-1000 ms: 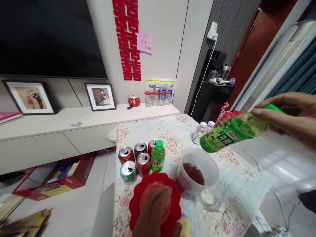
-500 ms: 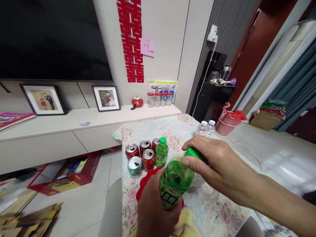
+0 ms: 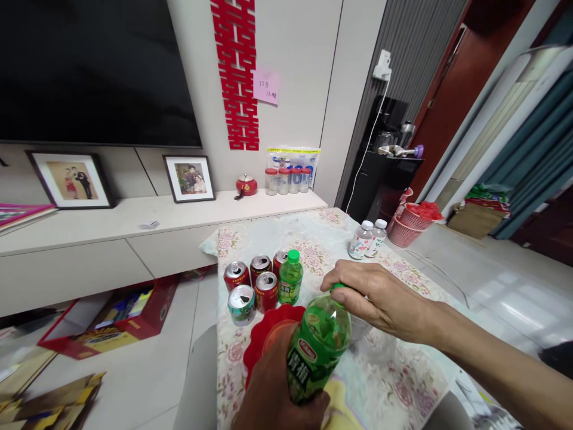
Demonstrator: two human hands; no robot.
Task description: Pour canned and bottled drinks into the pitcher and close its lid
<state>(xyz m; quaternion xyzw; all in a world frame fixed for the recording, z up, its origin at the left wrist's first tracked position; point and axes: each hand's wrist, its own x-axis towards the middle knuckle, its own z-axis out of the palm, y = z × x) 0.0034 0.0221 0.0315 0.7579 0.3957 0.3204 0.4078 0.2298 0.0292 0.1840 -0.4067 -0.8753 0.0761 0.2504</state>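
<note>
My left hand (image 3: 273,388) is wrapped round a green plum-drink bottle (image 3: 316,352), which tilts up to the right over the table. At its top, the fingers of my right hand (image 3: 378,292) pinch the green bottle cap (image 3: 338,288), mostly hidden under them; the cap sits at the bottle's mouth. Below the left hand lies a red scalloped dish (image 3: 255,352), partly covered. A second, smaller-looking green bottle (image 3: 290,280) with its cap on stands upright just behind. Beside it are several opened drink cans, among them a red can (image 3: 265,291) and a green-and-silver can (image 3: 242,304).
Two clear bottles with white caps (image 3: 360,240) stand at the far right of the flowered tablecloth (image 3: 235,352). Behind runs a white TV cabinet (image 3: 188,215) with photo frames and red-lidded jars (image 3: 283,181). Open boxes (image 3: 116,316) lie on the floor at left.
My right hand has come slightly left and down with the cap, which now sits lower at the bottle's mouth. The bottle is tipped more upright, and the view has shifted a little.
</note>
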